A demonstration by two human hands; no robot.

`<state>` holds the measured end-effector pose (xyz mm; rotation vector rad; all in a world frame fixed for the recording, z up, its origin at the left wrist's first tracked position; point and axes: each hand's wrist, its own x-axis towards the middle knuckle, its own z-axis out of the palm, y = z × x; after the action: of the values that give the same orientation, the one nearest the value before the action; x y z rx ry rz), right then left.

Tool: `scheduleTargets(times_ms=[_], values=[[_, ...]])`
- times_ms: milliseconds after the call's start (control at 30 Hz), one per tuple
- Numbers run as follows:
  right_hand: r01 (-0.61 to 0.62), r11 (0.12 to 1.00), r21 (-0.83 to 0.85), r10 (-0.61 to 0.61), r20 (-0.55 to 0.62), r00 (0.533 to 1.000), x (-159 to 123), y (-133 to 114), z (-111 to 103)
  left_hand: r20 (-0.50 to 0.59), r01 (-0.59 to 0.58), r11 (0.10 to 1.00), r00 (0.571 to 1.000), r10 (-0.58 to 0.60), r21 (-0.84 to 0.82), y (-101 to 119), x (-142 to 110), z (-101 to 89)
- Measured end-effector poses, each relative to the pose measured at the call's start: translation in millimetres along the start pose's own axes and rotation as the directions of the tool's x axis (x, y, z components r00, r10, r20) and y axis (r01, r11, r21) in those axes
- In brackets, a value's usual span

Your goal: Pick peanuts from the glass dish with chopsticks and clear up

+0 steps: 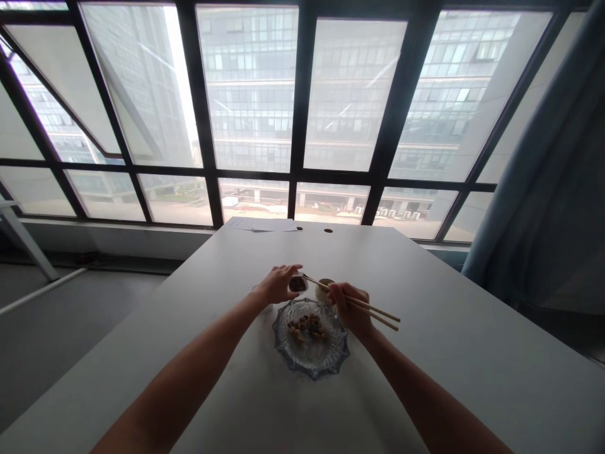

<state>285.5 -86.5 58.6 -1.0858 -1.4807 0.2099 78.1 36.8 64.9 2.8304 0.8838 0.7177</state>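
Gripping two thin tan wooden chopsticks (373,309) in a closed right hand (350,313); curving a half-spread left hand (278,284) around a small pale round cup (299,294), unclear whether touching.

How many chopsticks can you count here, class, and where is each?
2, both in the right hand: the upper chopstick and, just below it in the picture, the lower chopstick. The hand hides part of them.

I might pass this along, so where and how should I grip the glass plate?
Probably by the pointed rim of the glass plate, from the near side: nothing blocks the rim there, and the food lies farther in.
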Motion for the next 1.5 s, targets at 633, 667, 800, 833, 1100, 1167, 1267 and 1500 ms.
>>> scheduleTargets(times_ms=[633,667,800,833,1100,1167,1267,1500], values=[[-0.349,0.935,-0.067,0.337,0.482,0.809,-11.8,-41.4,-49.5,-0.019,0.169,0.985,0.985,-0.169,0.026,-1.5,-23.9,-20.8],[-0.325,0.944,-0.066,0.316,0.474,0.822,-12.2,-39.6,-47.7,-0.089,0.191,0.982,0.978,-0.189,0.014,-4.3,-34.7,-21.1],[-0.241,0.968,-0.068,0.249,0.371,0.895,-14.2,-37.7,-41.3,-0.281,0.290,0.955,0.913,-0.295,-0.058,-19.7,-78.8,-12.9],[-0.249,0.967,-0.049,0.249,0.377,0.892,-15.8,-38.7,-40.2,-0.301,0.297,0.951,0.903,-0.307,-0.082,-23.7,-87.7,-8.8],[-0.362,0.931,0.043,0.286,0.526,0.801,-32.5,-33.1,-27.9,-0.254,0.339,0.884,0.869,-0.426,-0.323,-41.1,-110.8,18.0],[-0.320,0.947,0.025,0.274,0.455,0.847,-30.4,-29.5,-28.3,-0.206,0.357,0.867,0.873,-0.442,-0.348,-38.4,-110.1,15.9],[-0.269,0.963,0.007,0.248,0.370,0.896,-22.8,-29.4,-35.2,-0.142,0.399,0.857,0.876,-0.462,-0.327,-30.9,-108.7,8.8],[-0.244,0.962,-0.119,0.271,0.350,0.897,-7.7,-36.2,-53.8,-0.100,0.428,0.865,0.879,-0.465,-0.263,-21.3,-106.1,1.5]])
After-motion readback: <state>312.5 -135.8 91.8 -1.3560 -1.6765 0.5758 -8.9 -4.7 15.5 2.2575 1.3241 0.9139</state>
